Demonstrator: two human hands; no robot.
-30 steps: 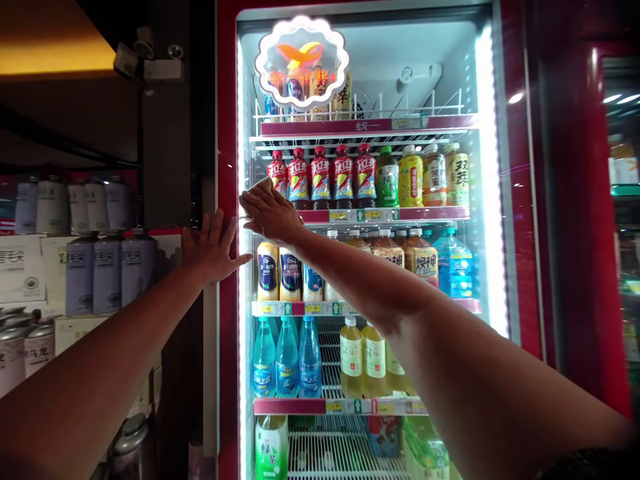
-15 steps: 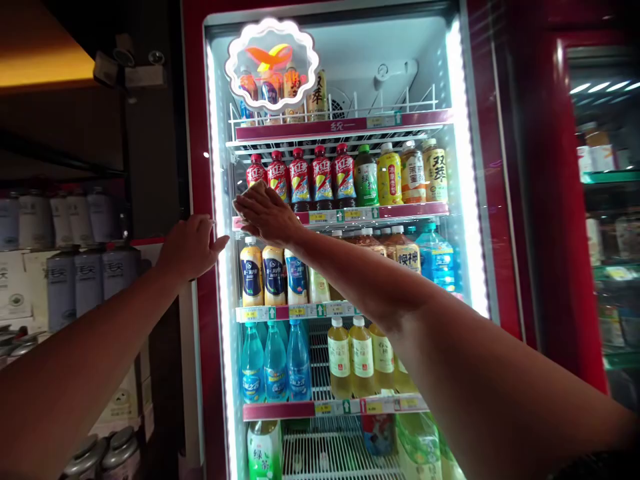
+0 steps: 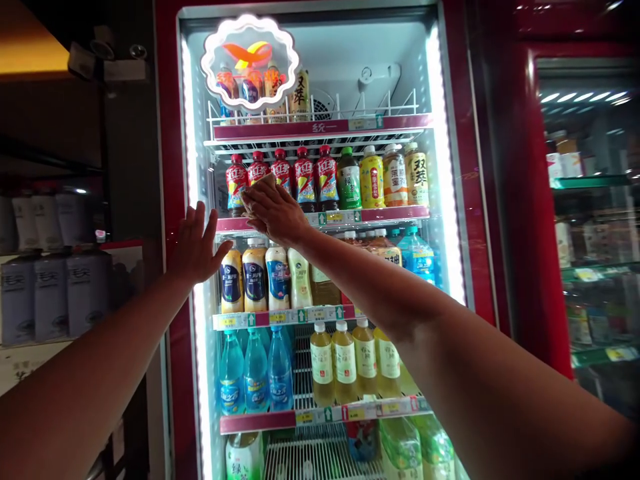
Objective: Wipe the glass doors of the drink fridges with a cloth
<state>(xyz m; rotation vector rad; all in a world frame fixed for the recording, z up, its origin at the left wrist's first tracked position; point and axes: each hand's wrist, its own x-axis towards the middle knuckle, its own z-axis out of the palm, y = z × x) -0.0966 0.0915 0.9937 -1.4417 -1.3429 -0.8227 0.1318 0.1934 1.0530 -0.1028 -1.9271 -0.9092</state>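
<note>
My right hand [image 3: 274,210] lies flat over a tan cloth [image 3: 270,179], apparently pressing it to the glass door of a lit drinks fridge [image 3: 170,100]. Behind that hand, inside, stand several red-capped tea bottles [image 3: 304,177]. Only a small edge of the cloth shows above the fingers. My left hand [image 3: 197,247] is open, fingers spread, at the fridge's left edge over the bright light strip. It holds nothing; whether the palm touches the surface I cannot tell. White-capped bottles with dark labels [image 3: 255,277] sit just right of it, behind the glass.
A glowing scalloped sign [image 3: 250,63] is at the door's upper left. Lower shelves hold blue bottles [image 3: 256,373] and pale yellow bottles [image 3: 345,363]. Another red-framed fridge [image 3: 550,220] stands at right. Grey packages [image 3: 53,293] line a dark shelf at left.
The view has turned slightly right, so the fridge sits further left. Against the bottles, my right hand with the cloth has shifted a little right. My left hand has raised and spread its fingers.
</note>
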